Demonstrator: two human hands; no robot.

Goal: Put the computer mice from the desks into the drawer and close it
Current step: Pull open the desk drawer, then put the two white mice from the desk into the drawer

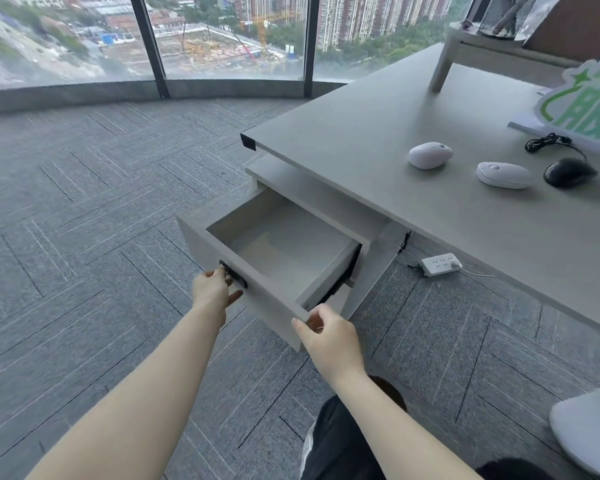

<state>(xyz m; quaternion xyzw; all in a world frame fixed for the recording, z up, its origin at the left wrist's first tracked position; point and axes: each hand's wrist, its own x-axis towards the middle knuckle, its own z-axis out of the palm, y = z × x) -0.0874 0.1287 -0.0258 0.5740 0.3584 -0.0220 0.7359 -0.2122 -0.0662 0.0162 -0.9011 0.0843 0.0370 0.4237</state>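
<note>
The drawer [284,251] stands pulled out under the desk [378,140] and its inside is bare. The left hand [212,289] closes its fingers on the black handle [234,274] of the drawer front; the right hand [329,332] pinches the front's corner at 5 o'clock from the drawer. At 2 o'clock on the grey desk lie three mice in a row: the round white mouse [430,155], the flat white mouse [503,174] and the black mouse [568,172] with its coiled cable [548,142]. Beyond them is a green and white sign [589,98]. A white power strip [440,265] lies on the grey carpet [84,202] under the desk. At 12 o'clock, large windows [229,32] show a city.
</note>
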